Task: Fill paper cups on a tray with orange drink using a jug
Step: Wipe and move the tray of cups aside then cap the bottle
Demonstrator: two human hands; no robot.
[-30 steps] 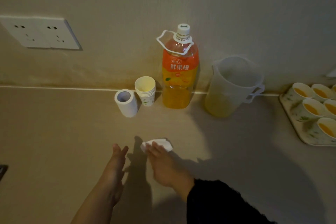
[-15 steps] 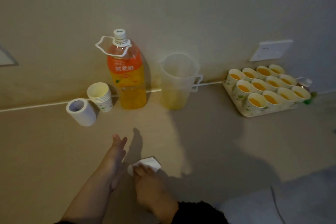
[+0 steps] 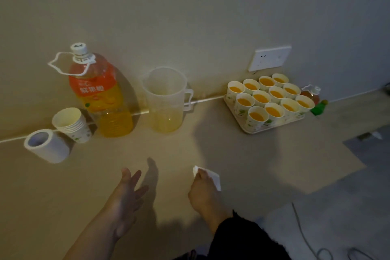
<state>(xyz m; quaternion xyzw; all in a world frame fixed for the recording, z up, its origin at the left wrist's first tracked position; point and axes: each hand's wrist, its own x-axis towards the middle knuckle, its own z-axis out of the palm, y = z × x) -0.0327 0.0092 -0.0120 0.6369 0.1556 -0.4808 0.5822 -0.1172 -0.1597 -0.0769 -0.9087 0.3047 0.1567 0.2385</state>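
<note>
A clear plastic jug point(image 3: 165, 99) stands by the wall with a little orange drink in its bottom. Left of it is a big bottle of orange drink point(image 3: 100, 93) with a white cap. At the right a pale tray point(image 3: 274, 127) carries several paper cups point(image 3: 257, 116) filled with orange drink. My right hand point(image 3: 204, 192) grips a white tissue point(image 3: 214, 177) low over the counter, near the front. My left hand point(image 3: 126, 192) hovers beside it with straight, spread fingers and holds nothing.
A stack of unfilled paper cups point(image 3: 71, 124) and a roll of white tissue point(image 3: 45, 145) sit at the left. A small bottle point(image 3: 311, 95) and a green object point(image 3: 318, 107) lie behind the tray. A wall socket point(image 3: 270, 58) is above it. The counter edge drops to grey floor at the right.
The view has swung right, so the whole tray now shows. My right hand has slid the tissue to the right across the counter, away from my left hand.
</note>
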